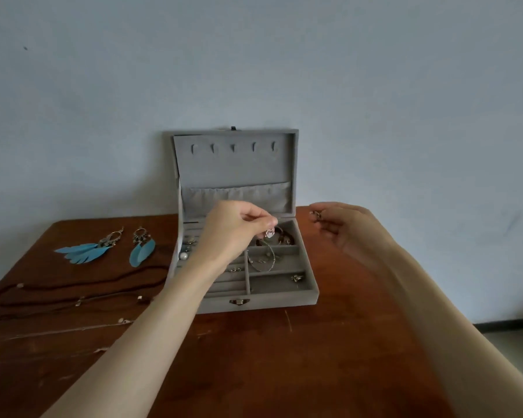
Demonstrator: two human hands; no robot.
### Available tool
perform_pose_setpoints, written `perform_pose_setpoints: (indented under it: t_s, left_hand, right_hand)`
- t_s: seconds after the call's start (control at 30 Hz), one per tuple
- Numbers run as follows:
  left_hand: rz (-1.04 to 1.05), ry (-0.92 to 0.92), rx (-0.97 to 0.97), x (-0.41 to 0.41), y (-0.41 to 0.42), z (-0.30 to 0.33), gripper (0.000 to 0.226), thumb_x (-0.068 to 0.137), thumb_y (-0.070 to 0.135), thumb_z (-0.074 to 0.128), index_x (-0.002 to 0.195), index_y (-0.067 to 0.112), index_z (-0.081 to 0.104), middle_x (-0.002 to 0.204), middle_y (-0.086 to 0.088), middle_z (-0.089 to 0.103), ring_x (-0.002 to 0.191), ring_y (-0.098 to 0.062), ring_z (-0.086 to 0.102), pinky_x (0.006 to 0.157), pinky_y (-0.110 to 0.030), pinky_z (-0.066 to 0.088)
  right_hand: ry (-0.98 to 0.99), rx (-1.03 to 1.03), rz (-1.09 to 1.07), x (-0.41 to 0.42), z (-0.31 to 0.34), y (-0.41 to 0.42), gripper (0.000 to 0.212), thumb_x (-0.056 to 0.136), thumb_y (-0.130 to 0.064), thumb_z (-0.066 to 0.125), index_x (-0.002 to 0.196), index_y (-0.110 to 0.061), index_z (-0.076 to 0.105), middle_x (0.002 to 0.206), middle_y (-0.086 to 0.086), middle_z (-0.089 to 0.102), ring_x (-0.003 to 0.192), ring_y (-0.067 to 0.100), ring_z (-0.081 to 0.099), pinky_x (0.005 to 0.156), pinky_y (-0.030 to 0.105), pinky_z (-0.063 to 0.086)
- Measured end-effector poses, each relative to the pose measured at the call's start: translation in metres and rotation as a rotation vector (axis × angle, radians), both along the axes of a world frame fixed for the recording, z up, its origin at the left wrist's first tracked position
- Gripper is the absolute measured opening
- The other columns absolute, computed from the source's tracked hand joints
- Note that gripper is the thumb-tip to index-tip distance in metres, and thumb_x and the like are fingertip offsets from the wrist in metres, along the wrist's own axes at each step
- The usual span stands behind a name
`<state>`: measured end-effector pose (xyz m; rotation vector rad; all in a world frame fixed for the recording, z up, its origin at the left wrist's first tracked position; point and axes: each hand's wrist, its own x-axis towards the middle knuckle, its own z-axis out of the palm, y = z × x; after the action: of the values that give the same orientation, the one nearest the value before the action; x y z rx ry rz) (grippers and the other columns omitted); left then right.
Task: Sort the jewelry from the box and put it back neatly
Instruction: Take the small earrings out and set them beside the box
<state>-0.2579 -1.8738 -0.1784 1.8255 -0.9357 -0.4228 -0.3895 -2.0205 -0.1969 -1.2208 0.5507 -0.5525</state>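
Observation:
A grey velvet jewelry box (310, 292) stands open on the brown table, its lid leaning against the wall. My left hand (233, 229) hovers over the box and pinches a small pink-and-silver dangling earring (270, 233) above the back right compartment. My right hand (340, 224) is to the right of the box and pinches a small dark metal piece (316, 215). Inside lie a thin hoop (264, 257), pearl studs (184, 256), small studs (234, 270) and a gold piece (297, 278).
On the table (284, 357) left of the box lie two blue feather earrings (82, 251) (142, 250), dark cord necklaces (73, 289) and a thin chain (58, 331). The wall stands right behind the box. The table's right edge runs close to my right forearm.

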Motion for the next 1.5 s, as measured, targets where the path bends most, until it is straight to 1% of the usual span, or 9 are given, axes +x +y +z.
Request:
perform_pose_setpoints:
  t_s: [0.2,0.27,0.37,0.57,0.67,0.83,0.97,1.3,1.5]
  left_hand:
    - [-0.105,-0.033,0.104,-0.026,-0.046,-0.01,0.007,0.083,0.012,0.066,0.077,0.015,0.068,0.074,-0.001,0.071,0.062,-0.005,0.063,0.059,-0.011,0.05]
    - [-0.126,-0.072,0.153,-0.032,-0.061,-0.014,0.01,0.083,0.011,0.065,0.075,0.016,0.067,0.071,-0.001,0.07,0.064,-0.007,0.063,0.061,-0.013,0.049]
    - [-0.171,-0.195,0.247,-0.038,-0.082,-0.021,0.006,0.084,0.013,0.065,0.083,0.015,0.071,0.075,0.006,0.066,0.074,-0.006,0.062,0.065,-0.013,0.046]
    - [-0.18,-0.456,0.462,-0.043,-0.111,-0.036,0.016,0.088,0.015,0.058,0.088,0.024,0.072,0.1,0.007,0.069,0.105,-0.015,0.057,0.099,-0.035,0.035]
    - [-0.149,-0.533,0.493,-0.041,-0.121,-0.041,0.018,0.09,0.018,0.056,0.088,0.027,0.071,0.106,0.008,0.066,0.113,-0.018,0.05,0.097,-0.037,0.026]
    - [-0.087,-0.589,0.488,-0.036,-0.13,-0.048,0.02,0.09,0.02,0.054,0.089,0.029,0.071,0.105,0.008,0.067,0.111,-0.019,0.05,0.088,-0.035,0.023]
    - [-0.065,-0.685,0.455,-0.038,-0.133,-0.051,0.017,0.091,0.024,0.053,0.094,0.028,0.07,0.106,0.006,0.066,0.113,-0.021,0.047,0.09,-0.036,0.024]
    - [-0.067,-0.596,0.256,-0.033,-0.115,-0.044,0.024,0.094,0.014,0.048,0.11,0.017,0.066,0.117,-0.001,0.065,0.113,-0.02,0.054,0.101,-0.036,0.036]
    - [-0.079,-0.496,0.143,-0.015,-0.064,-0.019,0.024,0.094,0.012,0.05,0.111,0.018,0.066,0.112,0.003,0.067,0.103,-0.01,0.06,0.082,-0.015,0.039]
  right_hand:
    - [0.367,-0.381,-0.205,-0.026,-0.018,-0.026,0.009,0.084,-0.008,0.064,0.093,-0.008,0.066,0.077,0.005,0.07,0.064,0.011,0.059,0.059,0.021,0.046]
    - [0.42,-0.411,-0.22,-0.028,-0.024,-0.032,0.017,0.081,-0.006,0.067,0.097,-0.008,0.065,0.078,0.006,0.07,0.064,0.012,0.062,0.055,0.016,0.05]
    - [0.534,-0.465,-0.219,-0.028,-0.031,-0.043,0.015,0.077,-0.005,0.068,0.092,-0.006,0.072,0.083,0.01,0.072,0.071,0.017,0.066,0.075,0.024,0.055]
    - [0.65,-0.574,-0.213,-0.019,-0.034,-0.055,0.012,0.076,-0.008,0.064,0.07,-0.017,0.071,0.069,-0.002,0.065,0.069,0.011,0.057,0.064,0.021,0.044]
    - [0.71,-0.554,-0.179,-0.012,-0.034,-0.059,0.01,0.075,-0.009,0.063,0.073,-0.01,0.072,0.066,0.003,0.064,0.064,0.014,0.055,0.055,0.022,0.042]
    - [0.806,-0.571,-0.129,-0.005,-0.03,-0.067,0.022,0.068,-0.009,0.06,0.082,-0.001,0.074,0.081,0.014,0.072,0.073,0.022,0.061,0.072,0.033,0.052]
    - [0.876,-0.566,-0.027,-0.001,-0.021,-0.068,0.019,0.077,-0.012,0.057,0.081,-0.003,0.073,0.074,0.004,0.07,0.051,0.009,0.047,0.048,0.02,0.033]
    - [0.655,-0.582,-0.144,-0.006,-0.025,-0.058,0.018,0.08,-0.011,0.054,0.074,-0.007,0.071,0.064,0.004,0.065,0.049,0.01,0.05,0.051,0.019,0.042]
    - [0.564,-0.7,-0.116,0.007,-0.012,-0.018,0.019,0.087,-0.02,0.055,0.074,-0.015,0.068,0.058,-0.003,0.062,0.055,0.01,0.054,0.058,0.023,0.045]
